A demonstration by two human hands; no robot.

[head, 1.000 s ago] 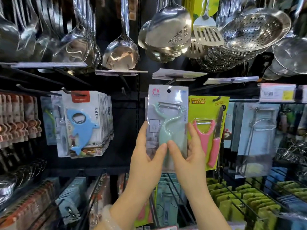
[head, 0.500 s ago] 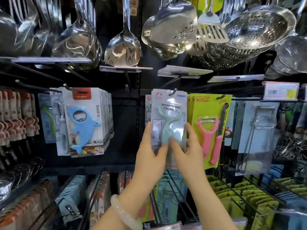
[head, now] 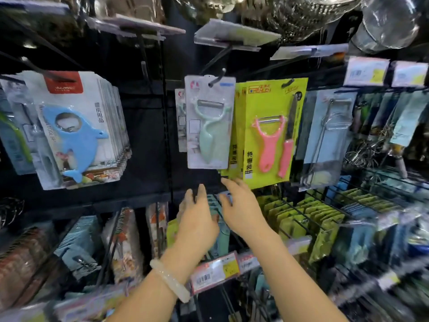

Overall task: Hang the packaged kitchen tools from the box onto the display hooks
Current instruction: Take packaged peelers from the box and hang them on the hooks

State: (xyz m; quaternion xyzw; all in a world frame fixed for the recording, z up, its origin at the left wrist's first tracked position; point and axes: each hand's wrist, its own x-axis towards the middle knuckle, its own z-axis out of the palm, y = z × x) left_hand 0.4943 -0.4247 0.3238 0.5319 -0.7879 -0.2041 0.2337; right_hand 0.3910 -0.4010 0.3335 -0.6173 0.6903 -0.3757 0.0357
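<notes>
- I see a dark shop display wall, wire hook at 12 o'clock carrying the glossy mint peeler pack.
- My left hand and right hand hang below it, fingers spread, empty.

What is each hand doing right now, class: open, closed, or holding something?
Left hand: open, holding nothing.
Right hand: open, fingers spread, holding nothing, below the hung mint peeler pack.

price tag, wire rack, hanging strainer
</notes>
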